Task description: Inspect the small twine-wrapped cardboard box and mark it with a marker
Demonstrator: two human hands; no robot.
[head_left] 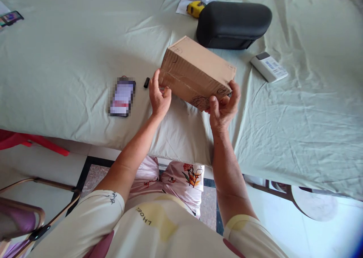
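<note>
A brown cardboard box (pixel 195 71) is held tilted above the pale green cloth-covered table (pixel 70 61), with pen scribbles on its near end. My left hand (pixel 159 97) grips the box's near left corner, fingers curled against its side. My right hand (pixel 224 105) holds the near right corner, thumb below and fingers wrapped over the edge.
A phone (pixel 122 96) lies left of the box, with a small black cap (pixel 146 82) beside it. Behind the box sit a black case (pixel 232 23), a yellow tape measure (pixel 195 8) and a white device (pixel 269 66). Another phone (pixel 11 17) lies far left.
</note>
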